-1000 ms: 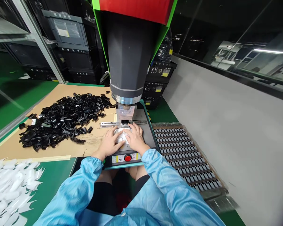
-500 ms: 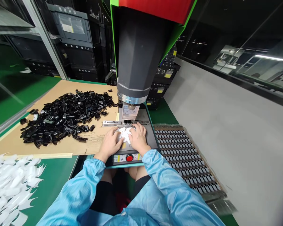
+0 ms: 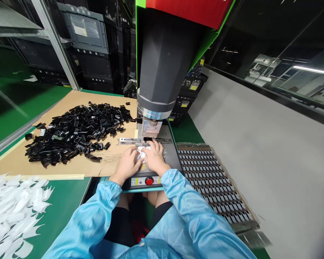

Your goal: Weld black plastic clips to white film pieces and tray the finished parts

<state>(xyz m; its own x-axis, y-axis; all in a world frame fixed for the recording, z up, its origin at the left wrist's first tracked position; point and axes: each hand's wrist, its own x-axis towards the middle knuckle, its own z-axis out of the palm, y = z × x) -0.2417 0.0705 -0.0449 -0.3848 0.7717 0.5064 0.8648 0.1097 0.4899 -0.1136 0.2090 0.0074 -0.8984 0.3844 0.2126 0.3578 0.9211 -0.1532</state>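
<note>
A small heap of white plastic pieces (image 3: 142, 154) lies on the grey metal plate (image 3: 172, 160) of the bench machine. My left hand (image 3: 127, 163) rests at the left of the heap, with its fingers and thumb apart against the pieces. From the right, my right hand (image 3: 154, 155) lies over part of the heap, fingers stretched forward, hiding some pieces. A few white bits show just past its right side. Beyond the fingertips is a metal fixture (image 3: 129, 141) with a dark part (image 3: 148, 139) in it, below the machine's clear-sided head (image 3: 151, 127).
Black curved clips (image 3: 78, 133) are heaped on the cardboard (image 3: 110, 160) at left. White pieces (image 3: 13, 212) cover the green surface at lower left. A red button (image 3: 149, 181) faces me. At right stands a tray of parts in rows (image 3: 218, 183); crates (image 3: 86, 30) are stacked behind.
My right hand has moved left and slightly forward over the white pieces, covering more of them. My left hand stays at the heap's left side. The view has shifted slightly.
</note>
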